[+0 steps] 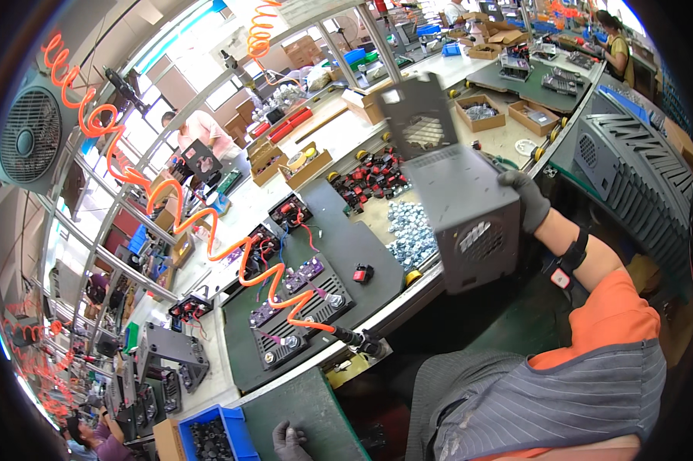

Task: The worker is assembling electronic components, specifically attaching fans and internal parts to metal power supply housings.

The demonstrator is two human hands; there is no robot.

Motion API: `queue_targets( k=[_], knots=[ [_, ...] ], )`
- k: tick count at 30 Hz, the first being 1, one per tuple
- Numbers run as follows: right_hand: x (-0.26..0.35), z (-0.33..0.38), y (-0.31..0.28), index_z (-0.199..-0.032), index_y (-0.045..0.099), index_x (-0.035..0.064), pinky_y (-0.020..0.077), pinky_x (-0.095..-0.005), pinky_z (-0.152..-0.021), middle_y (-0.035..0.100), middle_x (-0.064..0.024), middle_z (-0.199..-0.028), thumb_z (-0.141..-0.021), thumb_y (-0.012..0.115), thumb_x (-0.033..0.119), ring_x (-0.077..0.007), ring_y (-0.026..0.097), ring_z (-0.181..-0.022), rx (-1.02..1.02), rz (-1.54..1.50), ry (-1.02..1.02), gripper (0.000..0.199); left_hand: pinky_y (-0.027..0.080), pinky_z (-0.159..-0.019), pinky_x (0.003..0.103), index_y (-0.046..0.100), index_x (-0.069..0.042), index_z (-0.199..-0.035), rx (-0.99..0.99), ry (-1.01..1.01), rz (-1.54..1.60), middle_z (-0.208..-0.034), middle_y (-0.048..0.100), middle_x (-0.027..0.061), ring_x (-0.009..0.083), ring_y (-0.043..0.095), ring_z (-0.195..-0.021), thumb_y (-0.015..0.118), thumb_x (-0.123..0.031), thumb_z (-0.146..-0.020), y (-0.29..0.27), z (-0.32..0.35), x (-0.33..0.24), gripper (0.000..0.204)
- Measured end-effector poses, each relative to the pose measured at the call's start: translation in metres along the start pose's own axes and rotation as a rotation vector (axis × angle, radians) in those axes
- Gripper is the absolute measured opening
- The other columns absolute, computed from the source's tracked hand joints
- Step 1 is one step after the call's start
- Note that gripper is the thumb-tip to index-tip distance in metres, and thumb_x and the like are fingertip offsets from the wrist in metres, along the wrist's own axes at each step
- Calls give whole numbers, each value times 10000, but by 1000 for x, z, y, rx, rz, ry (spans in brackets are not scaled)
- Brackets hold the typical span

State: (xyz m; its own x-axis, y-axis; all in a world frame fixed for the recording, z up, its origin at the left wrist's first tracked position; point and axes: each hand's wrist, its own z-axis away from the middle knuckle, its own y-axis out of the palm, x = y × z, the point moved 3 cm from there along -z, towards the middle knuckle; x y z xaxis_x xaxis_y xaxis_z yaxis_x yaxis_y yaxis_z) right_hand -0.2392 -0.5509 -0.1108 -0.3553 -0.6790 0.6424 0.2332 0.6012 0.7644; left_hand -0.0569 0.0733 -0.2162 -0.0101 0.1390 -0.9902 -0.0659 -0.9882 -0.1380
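My right hand (525, 201) grips the grey metal case (460, 203), fingers wrapped over its far edge, held up above the workbench (362, 246) | left hand (291, 442) rests flat, fingers spread, on the green mat (315, 415) near the bench's front edge | case still empty, circuit boards (300, 296) unmounted on the bench.

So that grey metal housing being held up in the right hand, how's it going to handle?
The grey metal housing looks like stiff folded sheet, so it probably won't flex. It's hollow and vented, likely light for its bulk, since the right hand alone lifts it. Its thin edges could be sharp; the hand is gloved.
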Motion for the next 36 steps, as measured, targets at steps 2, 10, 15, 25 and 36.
queue_targets(
  k=[2, 10, 15, 25, 36],
  knots=[
    [-37, -1, 42, -1293, 370, -73, 441, -432, -943, 547, -225, -1176, -739, 538, 183, -315, 574, -1048, 123, -90, 135, 632, 464, -600, 237, 528, -22, -1170, -15, -97, 167, -845, 593, 60, 132, 547, -693, 592, -152, -866, -2, 26, -16, 336],
    [-214, 16, 166, -1247, 444, -71, 483, -351, -838, 600, -189, -1074, -662, 589, 122, -232, 618, -929, 877, 13, 872, 633, 470, -804, 373, 415, -27, -1297, 64, 26, 222, -1176, 525, 117, 253, 522, -1032, 538, -408, -860, 29, 109, -90, 593],
    [-313, 55, 224, -1191, 500, -50, 484, -277, -784, 623, -107, -999, -772, 635, 255, -156, 608, -889, 1247, 377, 1042, 535, 430, -953, 404, 473, 6, -1237, -255, 34, 833, -1212, 535, 149, 250, 537, -1083, 477, -265, -882, 7, 142, -87, 447],
    [-354, 64, 250, -1208, 546, 40, 446, -342, -888, 593, -175, -1120, -708, 690, 369, -269, 565, -1039, 1378, 901, 670, 616, 433, -927, 397, 579, -35, -1127, -459, 331, 412, -1134, 587, 135, 248, 559, -1048, 542, -186, -811, -69, 203, -56, 351],
    [-403, -52, 200, -994, 665, 53, 469, -337, -781, 634, -137, -966, -750, 669, 279, -242, 591, -864, 762, 1059, 412, 333, 407, -927, 413, 566, -127, -1164, 8, 694, -949, -1158, 572, 111, 265, 532, -1081, 565, -132, -755, -4, 221, -134, 409]
  ],
)
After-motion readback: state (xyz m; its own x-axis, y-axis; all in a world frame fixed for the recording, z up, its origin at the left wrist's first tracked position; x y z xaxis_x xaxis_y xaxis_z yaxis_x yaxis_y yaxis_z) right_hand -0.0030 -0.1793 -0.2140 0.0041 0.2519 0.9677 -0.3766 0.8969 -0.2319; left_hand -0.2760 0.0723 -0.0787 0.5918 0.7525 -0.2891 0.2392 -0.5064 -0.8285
